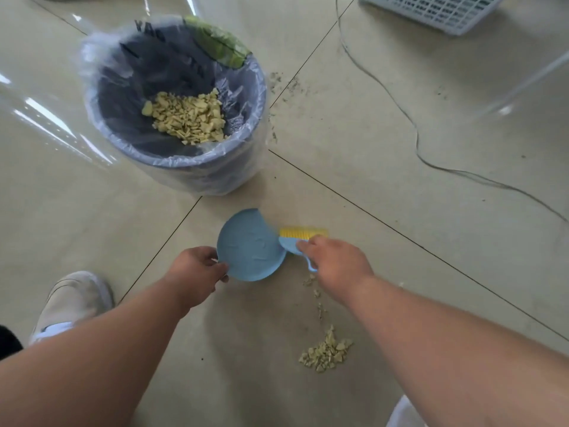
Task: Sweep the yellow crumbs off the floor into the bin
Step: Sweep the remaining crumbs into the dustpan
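A blue bin (191, 163) lined with a clear bag stands on the floor at upper left, with a heap of yellow crumbs (187, 118) inside. My left hand (197, 269) grips the near edge of a small round blue dustpan (249, 248), which looks bare inside. My right hand (334, 263) holds a blue hand brush (295, 243) with yellow bristles, right beside the pan. A pile of yellow crumbs (326, 352) lies on the tiles under my right forearm, with a thin trail (317, 298) leading up to my right hand.
My white shoe (74, 300) is on the floor at lower left. A thin cable (415, 131) snakes across the tiles on the right. A white plastic basket (431, 10) sits at the top right. Dark specks (289, 86) dot the floor by the bin.
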Demonstrator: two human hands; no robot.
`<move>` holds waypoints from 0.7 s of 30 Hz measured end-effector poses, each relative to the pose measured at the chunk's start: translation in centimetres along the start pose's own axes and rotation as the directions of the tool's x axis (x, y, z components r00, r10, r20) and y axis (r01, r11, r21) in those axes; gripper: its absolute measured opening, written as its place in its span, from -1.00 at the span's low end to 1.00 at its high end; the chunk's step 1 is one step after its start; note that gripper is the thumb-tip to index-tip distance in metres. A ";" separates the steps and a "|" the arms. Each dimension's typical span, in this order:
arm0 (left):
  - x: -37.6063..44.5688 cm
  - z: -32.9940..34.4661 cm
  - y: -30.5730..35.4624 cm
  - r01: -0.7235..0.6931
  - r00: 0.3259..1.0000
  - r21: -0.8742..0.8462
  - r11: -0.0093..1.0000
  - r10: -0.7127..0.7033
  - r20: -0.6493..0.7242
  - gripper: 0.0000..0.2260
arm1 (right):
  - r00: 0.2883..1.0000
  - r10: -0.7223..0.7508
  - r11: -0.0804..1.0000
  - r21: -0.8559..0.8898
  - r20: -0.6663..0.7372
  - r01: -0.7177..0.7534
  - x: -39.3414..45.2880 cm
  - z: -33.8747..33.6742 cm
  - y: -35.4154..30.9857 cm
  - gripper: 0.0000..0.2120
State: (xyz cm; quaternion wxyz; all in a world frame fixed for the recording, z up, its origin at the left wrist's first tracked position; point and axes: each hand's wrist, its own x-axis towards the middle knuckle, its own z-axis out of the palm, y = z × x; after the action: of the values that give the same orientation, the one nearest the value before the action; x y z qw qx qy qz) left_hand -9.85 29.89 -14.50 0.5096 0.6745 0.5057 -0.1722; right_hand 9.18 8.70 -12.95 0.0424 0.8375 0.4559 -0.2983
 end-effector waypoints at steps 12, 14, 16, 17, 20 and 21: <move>-8.3 1.5 -4.6 -0.090 0.994 0.209 0.974 0.100 -0.041 -0.92 | 0.995 0.083 0.989 0.126 -0.052 -0.076 -11.0 2.6 0.7 -0.43; -8.4 2.3 -4.1 -0.108 0.993 0.218 0.970 0.116 -0.026 -0.92 | 0.956 0.227 0.956 0.228 -0.185 -0.183 -11.2 1.9 2.8 -0.49; -8.1 2.9 -3.5 -0.137 0.990 0.240 0.961 0.140 0.006 -0.91 | 0.880 0.399 0.898 0.301 -0.256 -0.320 -11.2 1.5 5.8 -0.51; -7.7 3.1 -3.3 -0.154 0.988 0.258 0.954 0.156 0.014 -0.91 | 0.833 0.486 0.859 0.318 -0.265 -0.401 -11.3 1.6 7.6 -0.51; -6.1 2.1 -2.6 -0.146 0.988 0.310 0.940 0.155 -0.004 -0.87 | 0.693 0.680 0.726 0.351 -0.240 -0.591 -12.1 2.7 12.4 -0.55; -5.6 1.4 -2.4 -0.137 0.989 0.332 0.933 0.150 -0.013 -0.84 | 0.669 0.710 0.697 0.353 -0.218 -0.624 -12.3 3.3 13.5 -0.56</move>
State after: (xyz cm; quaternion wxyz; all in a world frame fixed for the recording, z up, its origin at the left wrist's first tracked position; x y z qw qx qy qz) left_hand -13.92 25.81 -12.14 0.3910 0.7886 0.4287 -0.2037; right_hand 13.27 -9.35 -11.76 -0.0347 0.9824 0.0737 -0.1678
